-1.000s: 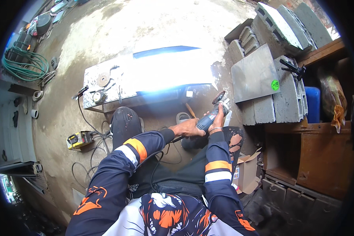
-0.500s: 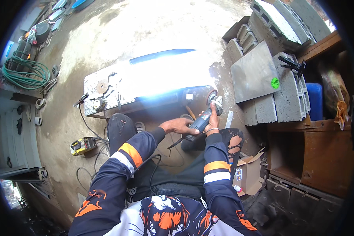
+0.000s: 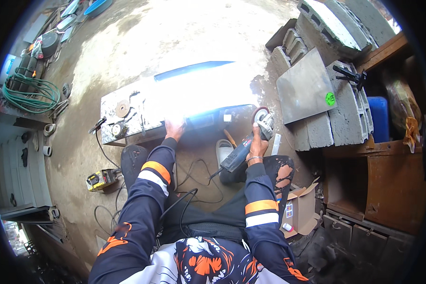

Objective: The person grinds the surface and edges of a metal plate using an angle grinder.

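My right hand (image 3: 257,146) is wrapped around a grey-blue angle grinder (image 3: 239,154), its round disc (image 3: 260,114) up beside the right end of a long shiny metal piece (image 3: 208,116). Strong glare whitens much of that piece, which lies on a low bench (image 3: 151,137). At the piece's near left edge is my left hand (image 3: 175,128). Its fingers are lost in the glare, so their hold cannot be made out. The grinder's cord drops from its rear end toward my legs.
A loose disc (image 3: 122,108), a tape measure (image 3: 119,129) and a clamp on a cable (image 3: 98,125) are at the bench's left end. A yellow-black machine (image 3: 101,180) sits on the floor. Concrete blocks (image 3: 319,132) with a metal plate (image 3: 307,87) stand right, near an open cardboard box (image 3: 302,210).
My left hand has left the grinder's body and moved left and forward to the metal piece. The grinder, in my right hand alone, has shifted slightly right, its disc away from the piece's end.
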Motion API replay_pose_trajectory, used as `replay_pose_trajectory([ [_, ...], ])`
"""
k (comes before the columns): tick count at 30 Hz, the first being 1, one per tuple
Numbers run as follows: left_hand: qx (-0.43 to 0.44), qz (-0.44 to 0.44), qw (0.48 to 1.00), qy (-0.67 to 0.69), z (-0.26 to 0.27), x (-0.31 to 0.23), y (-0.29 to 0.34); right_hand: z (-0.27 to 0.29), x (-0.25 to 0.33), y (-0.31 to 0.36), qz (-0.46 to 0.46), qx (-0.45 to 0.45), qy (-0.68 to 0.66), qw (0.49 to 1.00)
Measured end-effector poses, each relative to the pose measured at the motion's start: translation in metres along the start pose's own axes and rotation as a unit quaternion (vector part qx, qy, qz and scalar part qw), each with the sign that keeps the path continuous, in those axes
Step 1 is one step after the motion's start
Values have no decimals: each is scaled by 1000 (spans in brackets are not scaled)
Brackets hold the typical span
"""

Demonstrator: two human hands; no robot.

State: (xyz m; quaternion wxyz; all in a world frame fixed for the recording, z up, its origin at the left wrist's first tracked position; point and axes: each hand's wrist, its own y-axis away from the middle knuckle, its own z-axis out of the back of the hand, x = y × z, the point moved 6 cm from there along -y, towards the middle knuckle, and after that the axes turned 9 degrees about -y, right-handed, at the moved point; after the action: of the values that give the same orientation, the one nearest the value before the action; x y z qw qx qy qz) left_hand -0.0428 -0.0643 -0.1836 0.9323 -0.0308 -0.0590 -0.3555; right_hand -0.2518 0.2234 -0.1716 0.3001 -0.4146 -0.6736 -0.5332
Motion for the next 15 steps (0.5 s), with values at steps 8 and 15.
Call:
replay_pose_trajectory([
  [8, -105, 39, 977, 183, 123, -8, -28, -17, 53, 23, 26, 27, -40, 998],
  [15, 55, 138, 945, 292, 210, 69, -48, -37, 72, 41, 87, 130, -26, 987],
])
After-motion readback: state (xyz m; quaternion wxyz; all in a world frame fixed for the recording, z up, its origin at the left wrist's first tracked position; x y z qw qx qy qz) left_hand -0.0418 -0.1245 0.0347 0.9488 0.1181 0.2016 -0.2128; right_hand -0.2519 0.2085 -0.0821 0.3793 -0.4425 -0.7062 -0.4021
